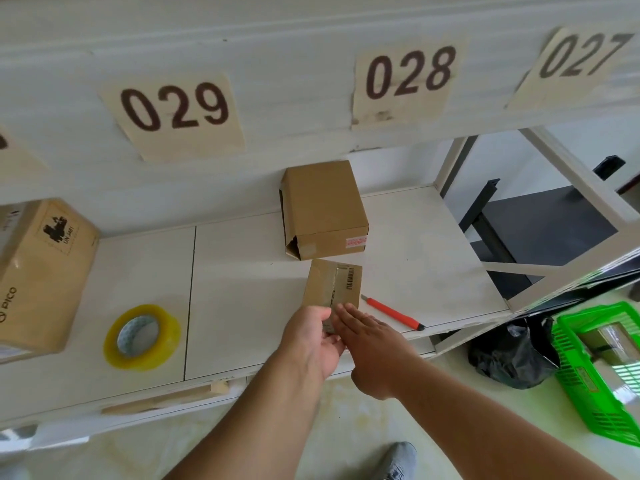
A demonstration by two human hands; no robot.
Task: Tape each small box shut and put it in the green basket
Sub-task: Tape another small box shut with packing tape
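A small cardboard box [332,284] with a barcode label and a tape seam lies on the white shelf [242,271]. My left hand [313,336] grips its near end from the left. My right hand [367,336] lies flat with straight fingers on the box's near right part. Behind it stands a larger brown box [325,209] with an open flap at its left side. A roll of yellowish tape [142,337] lies at the shelf's left. The green basket [602,372] sits on the floor at the right with a taped box inside.
A red utility knife [393,312] lies right of the small box, near the shelf edge. A big carton [38,275] stands at far left. A black plastic bag [512,355] sits on the floor beside the basket. Number labels 029, 028, 027 hang above.
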